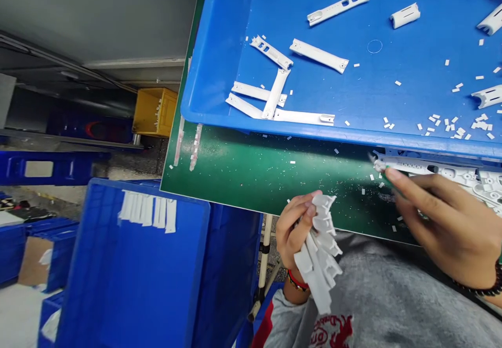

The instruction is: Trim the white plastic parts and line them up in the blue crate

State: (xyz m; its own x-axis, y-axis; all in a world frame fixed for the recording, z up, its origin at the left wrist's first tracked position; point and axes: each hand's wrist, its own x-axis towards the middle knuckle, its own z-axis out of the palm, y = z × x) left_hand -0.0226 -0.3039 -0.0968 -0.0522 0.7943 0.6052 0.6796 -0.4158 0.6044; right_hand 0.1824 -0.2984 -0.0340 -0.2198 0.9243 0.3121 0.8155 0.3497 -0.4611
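My left hand (295,227) is closed around a fanned stack of long white plastic parts (318,264), in front of the grey shirt. Their notched ends point up and to the right. My right hand (451,217) pinches a slim green-handled tool (388,176) by the table's front edge. Its pale tip looks blurred, beside the end of a white moulded part (415,167). More white moulded pieces (492,183) lie behind the right hand, partly hidden by it. Most of the tool is covered by the fingers.
A blue tray (314,128) on the green table (235,175) holds several loose white parts (319,55) and small white chips (447,127). Chips are also scattered over the table. Lower left stands a deep blue bin (149,274) with white strips (147,209) lined up inside. A yellow bin (151,110) is farther back.
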